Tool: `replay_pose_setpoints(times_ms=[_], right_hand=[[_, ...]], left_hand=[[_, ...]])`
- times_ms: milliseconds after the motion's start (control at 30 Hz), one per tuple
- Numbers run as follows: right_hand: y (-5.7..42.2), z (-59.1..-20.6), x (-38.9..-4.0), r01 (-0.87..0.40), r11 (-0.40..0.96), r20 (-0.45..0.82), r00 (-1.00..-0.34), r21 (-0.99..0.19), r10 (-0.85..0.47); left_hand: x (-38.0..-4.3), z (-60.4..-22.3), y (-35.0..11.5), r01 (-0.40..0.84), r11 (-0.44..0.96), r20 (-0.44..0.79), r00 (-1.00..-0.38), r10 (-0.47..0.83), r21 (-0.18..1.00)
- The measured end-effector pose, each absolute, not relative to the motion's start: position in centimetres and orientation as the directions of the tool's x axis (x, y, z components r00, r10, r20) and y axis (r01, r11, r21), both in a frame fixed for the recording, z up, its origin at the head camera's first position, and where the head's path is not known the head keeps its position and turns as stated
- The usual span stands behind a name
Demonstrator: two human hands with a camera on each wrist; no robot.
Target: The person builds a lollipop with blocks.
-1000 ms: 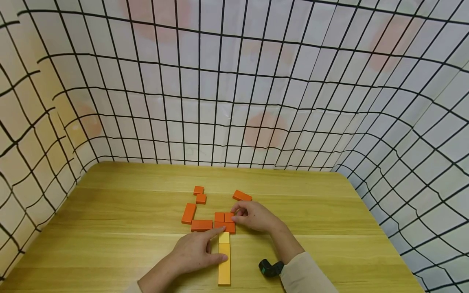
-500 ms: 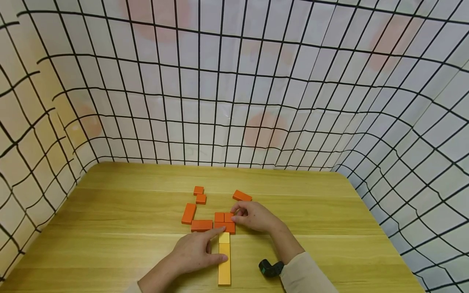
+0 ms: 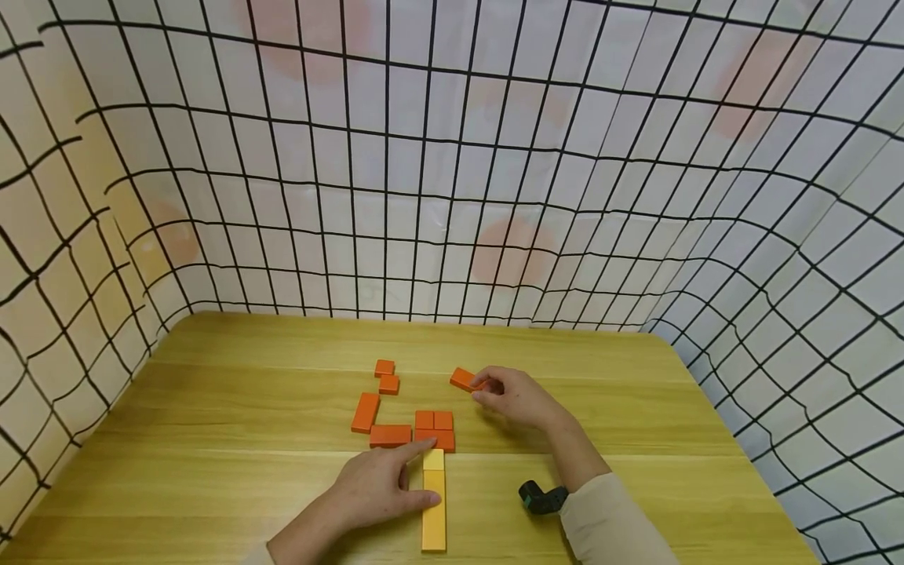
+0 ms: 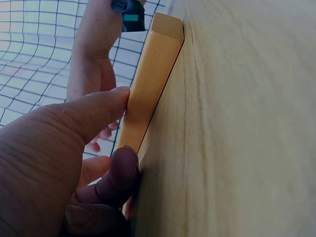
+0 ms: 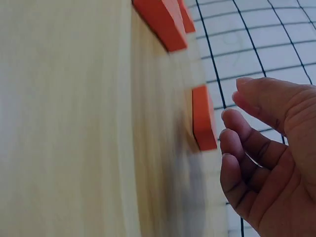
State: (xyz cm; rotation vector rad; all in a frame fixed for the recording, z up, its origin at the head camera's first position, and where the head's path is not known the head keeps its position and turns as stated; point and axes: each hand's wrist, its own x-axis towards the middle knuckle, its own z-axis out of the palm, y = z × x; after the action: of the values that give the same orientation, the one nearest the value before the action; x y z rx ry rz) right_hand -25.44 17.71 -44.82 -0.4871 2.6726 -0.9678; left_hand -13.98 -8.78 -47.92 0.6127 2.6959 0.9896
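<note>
The thumb of my left hand (image 3: 370, 488) rests on a long yellow block (image 3: 434, 530), while its index fingertip reaches the joint between a short pale-yellow block (image 3: 434, 461) and an orange rectangular block (image 3: 446, 442). In the left wrist view, the thumb lies on the long block (image 4: 154, 61), and its other fingers bend beside it. Two small orange square blocks (image 3: 424, 421) sit against the far side of that rectangle. Farther right, my right hand (image 3: 519, 400) hovers loosely at a tilted orange block (image 3: 461, 378); a gap separates fingertips and block (image 5: 201, 118) in the right wrist view.
Left of the arrangement lie a flat orange block (image 3: 391, 436) and an angled orange one (image 3: 365, 413). Behind them are two small orange squares (image 3: 388, 384). A black wire grid (image 3: 438, 196) borders the wooden table (image 3: 247, 408). A black device (image 3: 542, 498) is by the right sleeve.
My right hand has left the small orange squares and moved back and right to the tilted block. The left hand stays in place. The view has shifted slightly.
</note>
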Motion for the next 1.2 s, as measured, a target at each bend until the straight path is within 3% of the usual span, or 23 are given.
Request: replay_pose_setpoints(times_ms=[500,1200], right_hand=[[19.3,-46.6,-26.6,-0.131,0.787,-0.127,-0.958,-0.603,-0.257],[18.5,-47.0,-25.6,-0.235,0.742,-0.099,-0.922,-0.628,-0.375]], left_hand=[[-13.9,-47.9,-8.8,0.296,0.691,-0.061,-0.895,0.442,0.659],[-14.0,-48.0,-8.8,0.303,0.692,-0.057,-0.893,0.445,0.656]])
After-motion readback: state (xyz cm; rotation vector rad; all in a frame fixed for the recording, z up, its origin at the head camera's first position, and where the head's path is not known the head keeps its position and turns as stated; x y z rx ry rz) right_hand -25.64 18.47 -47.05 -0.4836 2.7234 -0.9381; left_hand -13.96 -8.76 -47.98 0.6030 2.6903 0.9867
